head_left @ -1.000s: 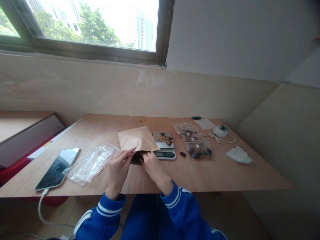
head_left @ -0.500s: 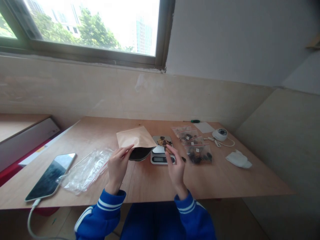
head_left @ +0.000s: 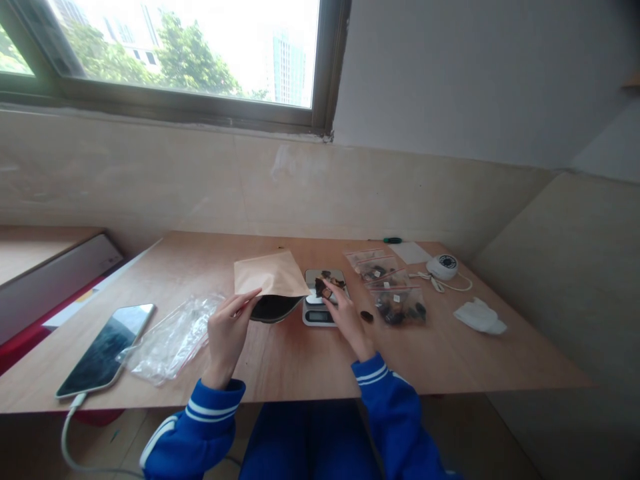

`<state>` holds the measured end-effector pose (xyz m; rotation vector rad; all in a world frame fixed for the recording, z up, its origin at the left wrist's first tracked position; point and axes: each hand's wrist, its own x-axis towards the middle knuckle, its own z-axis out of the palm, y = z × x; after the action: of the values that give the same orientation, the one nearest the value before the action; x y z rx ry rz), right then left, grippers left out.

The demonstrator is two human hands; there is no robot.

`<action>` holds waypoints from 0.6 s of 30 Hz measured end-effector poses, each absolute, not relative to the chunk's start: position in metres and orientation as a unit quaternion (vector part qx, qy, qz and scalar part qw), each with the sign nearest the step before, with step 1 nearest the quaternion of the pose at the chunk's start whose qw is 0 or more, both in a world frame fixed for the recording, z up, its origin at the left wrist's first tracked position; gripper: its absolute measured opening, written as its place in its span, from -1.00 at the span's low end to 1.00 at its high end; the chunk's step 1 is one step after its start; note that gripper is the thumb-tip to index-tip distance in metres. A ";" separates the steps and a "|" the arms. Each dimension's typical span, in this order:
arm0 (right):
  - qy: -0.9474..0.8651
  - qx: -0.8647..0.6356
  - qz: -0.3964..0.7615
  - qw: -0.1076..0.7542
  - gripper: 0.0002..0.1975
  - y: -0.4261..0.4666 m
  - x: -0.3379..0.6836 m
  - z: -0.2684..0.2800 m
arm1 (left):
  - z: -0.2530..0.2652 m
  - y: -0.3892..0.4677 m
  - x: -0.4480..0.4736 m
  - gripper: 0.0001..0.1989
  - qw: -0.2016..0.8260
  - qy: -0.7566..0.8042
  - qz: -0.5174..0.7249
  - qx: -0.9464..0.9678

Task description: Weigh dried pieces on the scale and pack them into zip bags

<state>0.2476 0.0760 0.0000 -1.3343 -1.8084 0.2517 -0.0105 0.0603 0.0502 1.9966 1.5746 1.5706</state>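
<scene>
My left hand [head_left: 227, 331] pinches the near edge of a brown paper pouch [head_left: 273, 272]. The pouch is tilted with its dark mouth gaping toward me. Right beside it stands a small digital kitchen scale [head_left: 313, 319] carrying dried brown and dark pieces [head_left: 336, 281]. Over the scale's plate, my right hand [head_left: 346, 317] has thumb and fingers closed around a dark brown dried piece [head_left: 323, 291]. One loose dark piece [head_left: 367, 317] lies on the table just right of that hand. The scale's reading is too small to make out.
Several clear zip bags [head_left: 399, 305] of dark dried pieces lie right of the scale. Farther right are a white dome camera [head_left: 442, 267] with cable and a crumpled white tissue [head_left: 480, 316]. A clear plastic bag [head_left: 167, 343] and a charging phone [head_left: 106, 350] lie left. A green-handled screwdriver [head_left: 393, 240] lies behind.
My right hand has moved forward and left, down onto the pieces on the scale. My left hand and the pouch have shifted slightly left. The loose dark piece is now more exposed.
</scene>
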 end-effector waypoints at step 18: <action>-0.853 -0.414 0.138 0.286 -0.51 0.012 0.152 0.047 | 0.039 0.050 -0.008 -0.77 0.132 0.532 0.524 0.652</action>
<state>0.1517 0.0117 0.0472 -1.1082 -2.2806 0.3689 -0.0077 0.0499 0.0394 1.8914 1.5441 1.5210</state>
